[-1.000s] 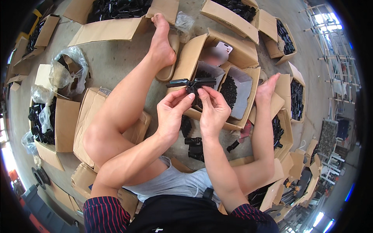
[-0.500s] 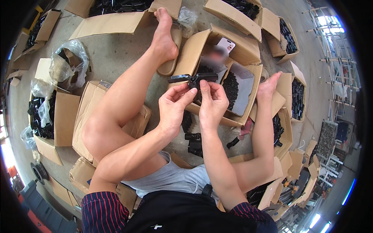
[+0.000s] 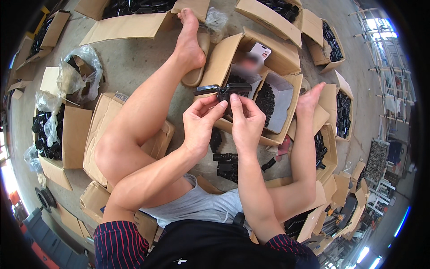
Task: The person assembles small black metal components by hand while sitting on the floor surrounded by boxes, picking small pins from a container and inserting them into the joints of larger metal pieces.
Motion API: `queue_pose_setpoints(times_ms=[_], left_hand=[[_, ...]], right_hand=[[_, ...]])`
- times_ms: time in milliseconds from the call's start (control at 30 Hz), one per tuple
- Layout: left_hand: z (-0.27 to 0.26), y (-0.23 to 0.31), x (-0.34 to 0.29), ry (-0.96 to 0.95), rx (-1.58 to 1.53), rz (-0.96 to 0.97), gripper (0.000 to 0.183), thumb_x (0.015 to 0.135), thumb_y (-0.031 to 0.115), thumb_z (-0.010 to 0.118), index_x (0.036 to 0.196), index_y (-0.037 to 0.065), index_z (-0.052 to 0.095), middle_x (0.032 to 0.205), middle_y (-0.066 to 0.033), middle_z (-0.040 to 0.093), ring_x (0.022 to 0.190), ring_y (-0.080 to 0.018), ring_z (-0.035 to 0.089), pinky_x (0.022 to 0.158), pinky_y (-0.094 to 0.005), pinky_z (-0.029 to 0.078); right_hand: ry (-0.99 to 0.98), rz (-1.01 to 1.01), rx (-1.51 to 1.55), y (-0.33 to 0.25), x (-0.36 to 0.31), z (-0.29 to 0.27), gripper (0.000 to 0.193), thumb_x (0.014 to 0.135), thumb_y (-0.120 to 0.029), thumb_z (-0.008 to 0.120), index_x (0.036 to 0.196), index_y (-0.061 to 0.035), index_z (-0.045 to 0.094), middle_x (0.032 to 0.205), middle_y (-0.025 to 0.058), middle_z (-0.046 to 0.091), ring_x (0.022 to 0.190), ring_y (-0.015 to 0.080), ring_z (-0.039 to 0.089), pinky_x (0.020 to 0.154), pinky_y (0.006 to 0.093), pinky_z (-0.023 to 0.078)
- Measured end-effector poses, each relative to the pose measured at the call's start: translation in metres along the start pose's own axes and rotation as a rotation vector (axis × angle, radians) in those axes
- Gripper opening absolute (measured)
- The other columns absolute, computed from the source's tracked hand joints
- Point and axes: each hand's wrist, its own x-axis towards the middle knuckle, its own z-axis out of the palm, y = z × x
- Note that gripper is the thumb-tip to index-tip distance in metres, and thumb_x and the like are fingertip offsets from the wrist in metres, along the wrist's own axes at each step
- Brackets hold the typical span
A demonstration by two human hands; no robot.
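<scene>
Between my legs, both hands hold up one shiny black part [image 3: 207, 90] with two long arms spread to either side of a short middle piece. My left hand [image 3: 200, 123] pinches it from the left with thumb and bent fingers. From the right, my right hand [image 3: 245, 125] grips its middle, thumb uppermost. Just beyond my hands stands an open cardboard box [image 3: 224, 56] with a grey-lined compartment [image 3: 284, 105] of small black pieces [image 3: 266, 101]. A phone [image 3: 260, 50] leans inside it. Part of the held piece is hidden behind my fingers.
Several black parts [image 3: 227, 167] lie on the floor below my hands. Open cartons of black parts stand around me, such as one at the left [image 3: 76, 134] and one at the right [image 3: 329, 148]. Clear plastic bags [image 3: 71, 78] lie at the left.
My right hand has shifted very slightly to the right at the part. The left hand and the held part look almost unmoved.
</scene>
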Motion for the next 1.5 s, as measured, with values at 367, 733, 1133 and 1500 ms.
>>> queue_pose_setpoints(times_ms=[367,733,1133,1500], left_hand=[[0.002,0.004,0.0,-0.001,-0.024,0.008,0.031,0.089,0.006,0.077,0.116,-0.005,0.066,0.11,-0.0099,0.072,0.098,-0.0114,0.067,0.089,-0.0266,0.055],[0.004,0.002,-0.001,-0.006,-0.016,0.037,0.029,0.09,0.005,0.076,0.115,-0.005,0.066,0.111,-0.0103,0.072,0.099,-0.0117,0.067,0.09,-0.0261,0.054],[0.003,-0.002,-0.001,0.006,0.003,0.016,0.029,0.09,0.007,0.077,0.115,-0.004,0.066,0.107,-0.0093,0.072,0.096,-0.0104,0.067,0.086,-0.0258,0.055],[0.0,-0.001,0.001,-0.036,-0.037,-0.011,0.022,0.094,0.011,0.072,0.114,0.002,0.066,0.108,-0.0041,0.072,0.094,-0.0083,0.067,0.084,-0.0251,0.056]], right_hand=[[0.039,-0.06,0.038,-0.002,-0.002,0.001,0.027,0.091,-0.022,0.078,0.096,0.0041,0.073,0.092,0.0103,0.074,0.084,0.0148,0.07,0.079,0.0293,0.055],[0.057,-0.009,0.163,-0.012,-0.004,0.007,0.022,0.093,-0.017,0.076,0.092,0.0041,0.073,0.089,0.0074,0.073,0.08,0.0081,0.066,0.073,0.0252,0.052],[0.053,0.139,0.494,0.001,-0.009,0.014,0.029,0.097,-0.015,0.071,0.115,0.0079,0.07,0.108,0.0083,0.072,0.093,0.0094,0.063,0.086,0.0244,0.05],[0.16,0.062,0.502,-0.006,-0.017,0.027,0.031,0.094,-0.007,0.073,0.122,0.0075,0.068,0.111,0.0106,0.073,0.095,0.0124,0.067,0.086,0.026,0.054]])
